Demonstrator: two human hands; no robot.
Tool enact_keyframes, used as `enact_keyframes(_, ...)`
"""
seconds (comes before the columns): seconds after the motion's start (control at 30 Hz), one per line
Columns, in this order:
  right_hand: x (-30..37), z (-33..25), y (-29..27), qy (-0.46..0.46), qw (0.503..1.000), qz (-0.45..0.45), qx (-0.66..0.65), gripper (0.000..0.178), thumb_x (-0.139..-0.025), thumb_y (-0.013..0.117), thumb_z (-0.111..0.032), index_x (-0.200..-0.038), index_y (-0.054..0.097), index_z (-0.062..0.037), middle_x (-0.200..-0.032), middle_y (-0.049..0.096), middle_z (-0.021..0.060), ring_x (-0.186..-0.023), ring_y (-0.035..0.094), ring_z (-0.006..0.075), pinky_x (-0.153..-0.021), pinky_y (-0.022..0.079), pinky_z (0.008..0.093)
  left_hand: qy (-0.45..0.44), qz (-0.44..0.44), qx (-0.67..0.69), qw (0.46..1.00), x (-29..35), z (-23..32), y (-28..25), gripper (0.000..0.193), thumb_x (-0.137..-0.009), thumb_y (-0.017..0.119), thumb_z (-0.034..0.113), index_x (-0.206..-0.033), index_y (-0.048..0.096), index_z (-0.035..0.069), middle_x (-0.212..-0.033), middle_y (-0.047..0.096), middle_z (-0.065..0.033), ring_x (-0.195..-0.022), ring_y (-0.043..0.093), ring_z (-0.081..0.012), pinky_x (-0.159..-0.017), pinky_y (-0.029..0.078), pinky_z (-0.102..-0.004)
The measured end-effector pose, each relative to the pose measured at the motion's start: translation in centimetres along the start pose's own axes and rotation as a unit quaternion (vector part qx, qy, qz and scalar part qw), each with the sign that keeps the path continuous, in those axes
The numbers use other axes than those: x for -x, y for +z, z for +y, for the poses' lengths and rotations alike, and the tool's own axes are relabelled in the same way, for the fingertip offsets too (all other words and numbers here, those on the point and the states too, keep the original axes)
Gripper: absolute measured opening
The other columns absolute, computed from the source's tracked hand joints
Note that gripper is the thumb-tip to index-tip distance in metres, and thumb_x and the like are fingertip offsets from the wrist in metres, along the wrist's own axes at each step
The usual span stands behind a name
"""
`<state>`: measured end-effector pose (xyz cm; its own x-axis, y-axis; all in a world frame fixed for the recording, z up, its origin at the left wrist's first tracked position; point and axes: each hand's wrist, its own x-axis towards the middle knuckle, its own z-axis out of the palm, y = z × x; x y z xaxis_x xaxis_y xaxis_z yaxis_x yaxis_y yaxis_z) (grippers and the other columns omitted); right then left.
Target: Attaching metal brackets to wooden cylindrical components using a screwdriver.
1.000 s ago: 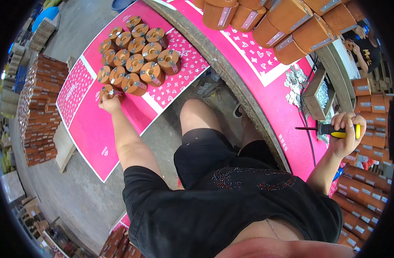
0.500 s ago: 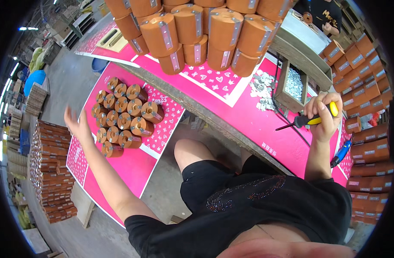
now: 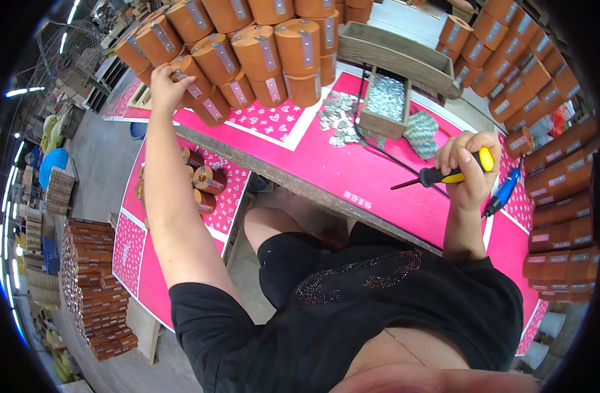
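The left hand (image 3: pixel 168 90) curls at the top of a cylinder (image 3: pixel 202 84), left front of the stack (image 3: pixel 255 54); grip cannot be confirmed. The right hand (image 3: pixel 469 167) is closed round a screwdriver (image 3: pixel 431 177), presumably palmed to leave the left free.

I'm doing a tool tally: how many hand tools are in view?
2: a screwdriver in the right grip, and a blue tool at the pink covering's right side. Others may be hidden behind stacked cylinders.
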<state>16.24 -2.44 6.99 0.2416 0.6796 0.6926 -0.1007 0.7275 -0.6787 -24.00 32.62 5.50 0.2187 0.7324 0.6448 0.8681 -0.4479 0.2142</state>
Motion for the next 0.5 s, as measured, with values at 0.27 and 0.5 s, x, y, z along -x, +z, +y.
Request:
enact_keyframes(0.27, 0.8, -3.5, -3.8, -0.046, 0.997, 0.012, -0.060, 0.010, -0.083, 0.046, 0.003, -0.091, 0.042, -0.0036, -0.069, 0.048, 0.0111, -0.054, 0.048, 0.0176, -0.051, 0.045, 0.0328, 0.057, -0.048, 0.174, 0.982, 6.4, 16.4, -5.0, 0.036, -0.063, 0.080, 0.007, -0.090, 0.059, -0.004, -0.122, 0.049, -0.0123, -0.094, 0.060, -0.0189, -0.076, 0.052, -0.0304)
enact_keyframes(0.5, 1.2, -6.0, -6.3, -0.106, 0.992, -0.060, -0.039, 0.013, -0.085, 0.041, -0.002, -0.097, 0.046, -0.0042, -0.072, 0.049, 0.0113, -0.058, 0.049, 0.0185, -0.055, 0.045, 0.0355, 0.091, -0.175, 0.348, 0.917, 18.5, 31.6, -1.3, 0.039, -0.058, 0.081, 0.006, -0.090, 0.061, -0.002, -0.119, 0.053, -0.0123, -0.100, 0.058, -0.0233, -0.079, 0.050, -0.0313)
